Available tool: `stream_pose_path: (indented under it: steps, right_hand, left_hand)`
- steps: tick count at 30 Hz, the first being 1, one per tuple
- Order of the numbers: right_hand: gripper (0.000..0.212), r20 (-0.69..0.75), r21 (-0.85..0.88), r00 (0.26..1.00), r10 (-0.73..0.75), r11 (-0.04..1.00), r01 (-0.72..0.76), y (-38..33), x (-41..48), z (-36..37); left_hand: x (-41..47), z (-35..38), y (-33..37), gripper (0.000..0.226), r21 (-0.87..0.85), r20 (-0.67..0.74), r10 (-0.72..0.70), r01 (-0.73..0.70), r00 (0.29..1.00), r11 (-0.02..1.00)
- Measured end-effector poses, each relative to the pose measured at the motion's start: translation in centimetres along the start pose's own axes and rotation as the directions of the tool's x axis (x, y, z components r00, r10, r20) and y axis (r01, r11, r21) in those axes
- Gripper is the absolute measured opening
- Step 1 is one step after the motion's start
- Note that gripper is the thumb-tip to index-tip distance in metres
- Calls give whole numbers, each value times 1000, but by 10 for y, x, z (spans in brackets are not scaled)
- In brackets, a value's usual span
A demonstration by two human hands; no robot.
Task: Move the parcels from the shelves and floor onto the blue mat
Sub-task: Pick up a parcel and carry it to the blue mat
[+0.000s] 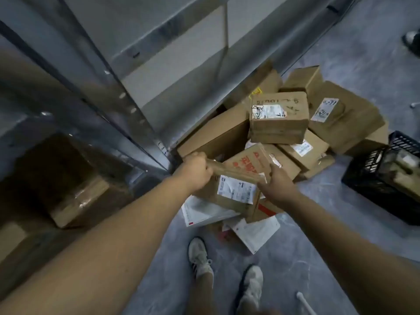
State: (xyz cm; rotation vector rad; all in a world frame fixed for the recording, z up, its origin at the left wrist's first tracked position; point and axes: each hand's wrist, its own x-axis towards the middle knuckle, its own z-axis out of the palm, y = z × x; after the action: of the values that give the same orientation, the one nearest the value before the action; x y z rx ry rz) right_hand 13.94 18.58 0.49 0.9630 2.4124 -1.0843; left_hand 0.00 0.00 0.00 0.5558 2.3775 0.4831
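Item: cardboard parcel [229, 194], white label uppermost, at the near edge of the floor pile [279, 128] beside the shelf upright [136, 114]. Your left hand [197, 172] grips its left end; your right hand [280, 186] holds its right edge. Black crate [372, 178]: right of the pile.

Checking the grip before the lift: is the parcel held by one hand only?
No, the left hand and the right hand each grip an end of the parcel.
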Motion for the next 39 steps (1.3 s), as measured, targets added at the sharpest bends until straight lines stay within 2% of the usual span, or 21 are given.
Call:
stream_pose_path:
  steps: [3, 5, 8, 11, 14, 17, 19, 23, 26, 31, 33, 35, 39]
  right_hand:
    - [52, -67, -107, 991, 120, 986, -127, 36, 24, 34]
    - [49, -102, -71, 980, 173, 981, -180, 55, 32, 56]
    - [47, -86, 79, 974, 211, 976, -205, 81, 40, 83]
    - [44, -28, 149, 966, 259, 956, -252, 100, 44, 103]
    - [43, 13, 246, 961, 277, 930, -272, 111, 44, 115]
    - [39, 25, 358, 954, 298, 889, -287, 109, 45, 112]
    - [39, 30, 368, 961, 275, 891, -266, 103, 43, 102]
    - [43, -27, 315, 988, 150, 939, -134, 77, 32, 53]
    - [44, -44, 339, 999, 24, 941, -8, 46, 16, -6]
    - [41, -136, 405, 984, -118, 900, 164, -20, -46, -113]
    - [34, -111, 453, 981, -158, 871, 191, -44, -77, -145]
    - [31, -75, 494, 976, -205, 842, 215, -66, -106, -171]
    - [32, -37, 507, 938, -345, 802, 315, -105, -156, -202]
  left_hand:
    - [24, 44, -25, 35, 54, -18, -69, 69, 997, 996]
    - [35, 70, -42, 46, 30, -15, -127, 128, 992, 991]
    - [55, 99, -59, 49, -112, -28, -195, 191, 980, 975]
    - [66, 118, -68, 44, -309, 5, -306, 293, 952, 905]
    - [67, 133, -65, 45, -448, -57, -382, 318, 922, 835]
    - [62, 135, -56, 44, -558, -59, -461, 354, 885, 750]
    - [54, 129, -49, 43, -589, -80, -504, 367, 860, 720]
    - [27, 97, -31, 37, -641, -156, -533, 325, 832, 696]
    - [-11, 61, -6, 26, -719, -201, -552, 260, 809, 644]
    - [-113, -13, 60, 18, -830, -339, -620, 85, 707, 551]
    - [-162, -43, 86, 17, -866, -376, -651, 0, 659, 500]
    - [-207, -68, 107, 18, -893, -391, -651, -97, 651, 439]
    - [-290, -108, 130, 34, -889, -450, -632, -245, 631, 388]
